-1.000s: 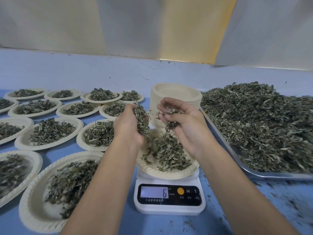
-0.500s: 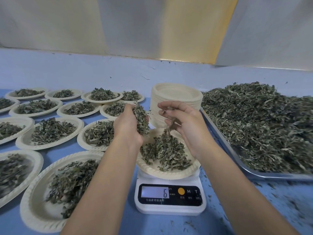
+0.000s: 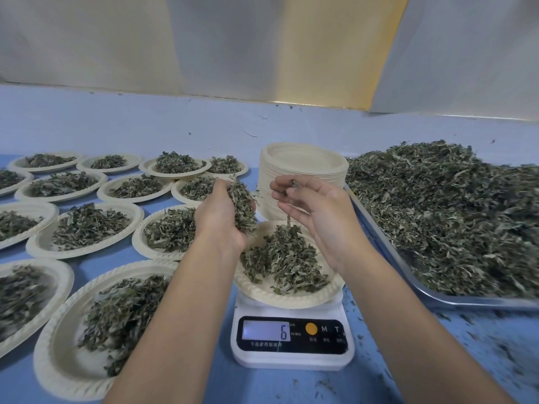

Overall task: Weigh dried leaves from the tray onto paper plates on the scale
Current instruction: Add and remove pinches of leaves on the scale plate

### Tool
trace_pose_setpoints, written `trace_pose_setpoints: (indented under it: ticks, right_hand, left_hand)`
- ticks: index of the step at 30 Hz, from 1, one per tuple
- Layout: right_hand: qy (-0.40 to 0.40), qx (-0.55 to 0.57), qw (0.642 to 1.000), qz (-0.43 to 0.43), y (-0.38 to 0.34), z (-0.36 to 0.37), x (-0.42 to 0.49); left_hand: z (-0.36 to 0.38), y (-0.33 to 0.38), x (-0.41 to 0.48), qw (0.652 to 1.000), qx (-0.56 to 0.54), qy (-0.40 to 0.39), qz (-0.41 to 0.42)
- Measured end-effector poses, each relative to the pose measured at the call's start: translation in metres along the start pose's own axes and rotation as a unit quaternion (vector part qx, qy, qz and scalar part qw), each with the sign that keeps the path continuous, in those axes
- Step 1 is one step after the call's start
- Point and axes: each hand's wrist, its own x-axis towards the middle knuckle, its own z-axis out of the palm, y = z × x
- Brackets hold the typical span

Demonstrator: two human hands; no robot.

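The left hand (image 3: 220, 218) hovers over the left edge of the plate (image 3: 291, 298) on the scale (image 3: 291, 355). Its grip is closed round a thick wad of leaves (image 3: 242, 204), which bulges out past the fingers. The right hand (image 3: 319, 218) hangs over the far right of that plate, palm turned left. Its grip is half curled, thumb and fingertips pinching a few scraps, and one scrap hangs just below the fingers. On the plate lies a loose pile (image 3: 284, 258), heaped toward the middle. The scale stands near on the blue surface (image 3: 262, 387), and its display reads 6. The tray (image 3: 437, 300) lies at the right, just beside the scale, heaped with leaves. A stack of bare plates (image 3: 303, 166) stands just beyond the scale, touching the tray's far left corner. Filled plates (image 3: 87, 228) cover the surface to the left in rows, several overlapping at the rims. Crumbs lie scattered on the surface near the tray.
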Motion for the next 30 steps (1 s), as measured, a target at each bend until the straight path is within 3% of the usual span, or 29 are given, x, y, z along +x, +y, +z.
trace_pose_setpoints:
  ticks: [10, 19, 30]
  right_hand:
    - [0.009, -0.026, 1.0, 0.008, -0.0029, 0.0001, -0.0011]
    - [0.006, -0.127, 0.992, -0.022, -0.0019, -0.0003, -0.0024]
    - [0.002, -0.171, 0.983, -0.066, 0.0023, -0.001, -0.0018]
  left_hand:
    - [-0.0008, -0.0012, 0.0024, 1.0, 0.006, -0.004, -0.001]
    - [-0.001, -0.0012, 0.0021, 1.0, 0.011, -0.007, -0.007]
    - [0.0007, -0.0012, -0.0007, 1.0, 0.018, -0.011, 0.003]
